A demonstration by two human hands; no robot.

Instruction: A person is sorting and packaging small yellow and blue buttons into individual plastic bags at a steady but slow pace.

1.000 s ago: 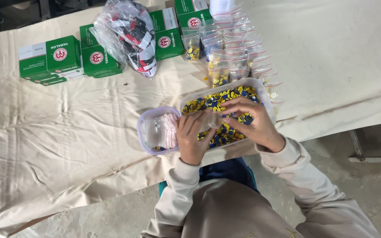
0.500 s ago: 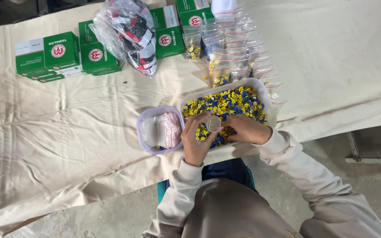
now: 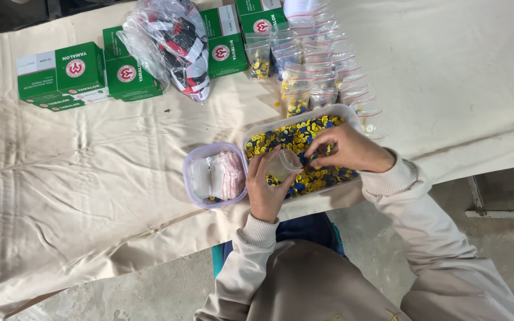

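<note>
Hands met over a clear plastic tub [image 3: 352,113] heaped with small yellow and blue caps [image 3: 295,139], which stood near the front edge of the cloth-covered desk [image 3: 90,178]. The left hand [image 3: 267,187] rose from a beige cuffed sleeve, palm turned toward the tub, its grip closed round a small clear bag [image 3: 283,163] held open just above the caps. The right hand [image 3: 347,148] reached in from the right, forearm angled across the desk's edge, wrist bent down and fingers [image 3: 319,150] curled together at the mouth of the bag; whether they pinched a cap could not be made out.

Just left of the tub, touching or nearly so, sat a smaller round-cornered container [image 3: 193,178] holding a stack of empty zip bags [image 3: 224,175]. Behind the tub lay rows of filled zip bags [image 3: 322,65] with red seals. Green and white boxes [image 3: 78,74] stood farther back to the left, and a clear sack of red, black and white items [image 3: 176,41] lay between them.
</note>
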